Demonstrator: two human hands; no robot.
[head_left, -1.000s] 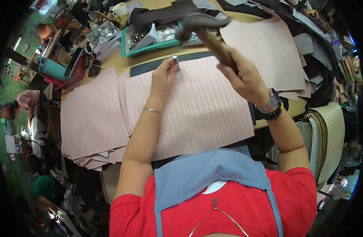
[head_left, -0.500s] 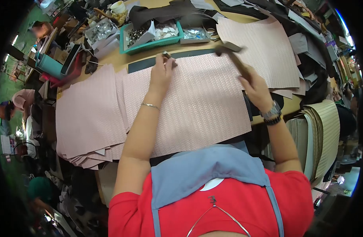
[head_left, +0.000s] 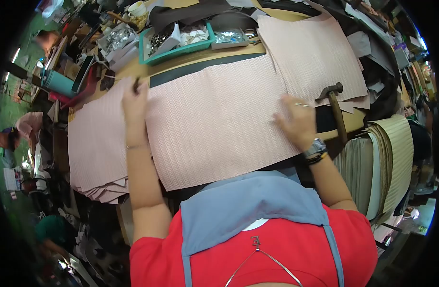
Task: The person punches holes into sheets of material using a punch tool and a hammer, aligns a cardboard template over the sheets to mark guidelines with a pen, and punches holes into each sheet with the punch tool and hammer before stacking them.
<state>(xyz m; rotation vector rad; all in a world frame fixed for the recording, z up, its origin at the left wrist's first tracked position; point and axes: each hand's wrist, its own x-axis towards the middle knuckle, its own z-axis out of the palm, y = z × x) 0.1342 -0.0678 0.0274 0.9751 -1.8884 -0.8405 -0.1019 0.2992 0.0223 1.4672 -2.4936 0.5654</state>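
Observation:
A pink sheet with a woven herringbone pattern (head_left: pixel 219 119) lies in front of me, over a dark board (head_left: pixel 190 71) that shows along its far edge. My left hand (head_left: pixel 135 107) is closed around a short dark tool (head_left: pixel 136 86), blurred and partly hidden by the fingers, over the left pile of pink sheets (head_left: pixel 97 143). My right hand (head_left: pixel 298 122) is at the right edge of the middle sheet, fingers apart, holding nothing. Just beyond it, a hammer (head_left: pixel 336 107) rests with its head on the right pile of pink sheets (head_left: pixel 310 52), its handle toward me.
A teal tray (head_left: pixel 176 56) with small metal parts and a box of clear packets (head_left: pixel 229 39) stand at the back. Striped cream sheets (head_left: pixel 391 158) hang over at the right. Dark material (head_left: pixel 190 14) lies along the far side. A person (head_left: pixel 28 126) is at the far left.
The hammer has left my right hand and now lies at the right. My right hand has come down to the sheet's edge. My left hand has moved left with the short tool.

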